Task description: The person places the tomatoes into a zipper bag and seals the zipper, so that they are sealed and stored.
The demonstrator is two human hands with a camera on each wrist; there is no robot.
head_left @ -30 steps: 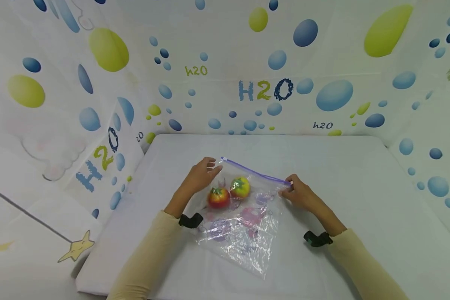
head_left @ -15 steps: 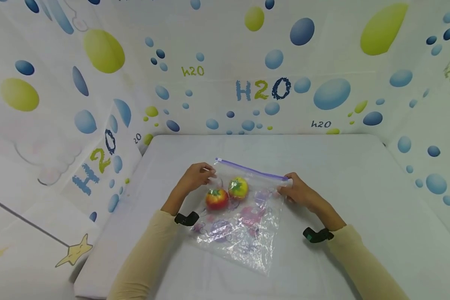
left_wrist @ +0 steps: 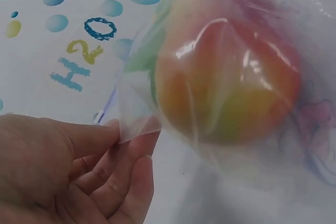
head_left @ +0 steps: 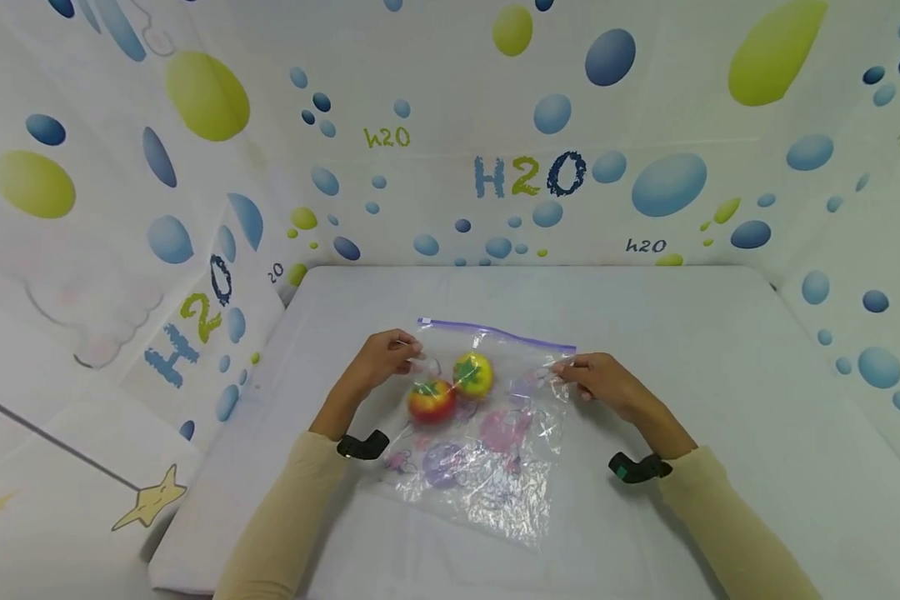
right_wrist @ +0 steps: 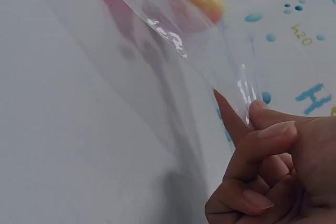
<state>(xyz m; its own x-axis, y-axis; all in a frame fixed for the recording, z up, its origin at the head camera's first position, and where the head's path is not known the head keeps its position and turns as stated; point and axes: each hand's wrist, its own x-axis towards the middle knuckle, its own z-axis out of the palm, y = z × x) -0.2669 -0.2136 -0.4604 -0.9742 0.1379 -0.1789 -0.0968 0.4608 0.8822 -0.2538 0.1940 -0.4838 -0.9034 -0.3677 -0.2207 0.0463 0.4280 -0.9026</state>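
Observation:
A clear zip bag [head_left: 457,492] with pink and purple prints and a purple zip strip [head_left: 495,332] lies over the table's middle. Inside it, near the zip end, are a red-and-yellow tomato-like fruit [head_left: 431,403] and a yellow one [head_left: 473,375], both with green tops. My left hand [head_left: 382,360] pinches the bag's left edge below the slider; the left wrist view shows the film between thumb and forefinger [left_wrist: 139,142]. On the other side my right hand [head_left: 603,383] pinches the right edge, thumb against forefinger, with its other fingers curled [right_wrist: 252,198].
A white cloth covers the table [head_left: 682,333]. Behind it and along both sides hang white curtains [head_left: 450,208] printed with blue and green drops and H2O lettering. Dark wrist cameras [head_left: 363,446] sit on both wrists.
The bag's zip end has shifted slightly left. My left hand has moved left and down along the edge to a lower grip. My right hand has slid from the zip corner to just below it.

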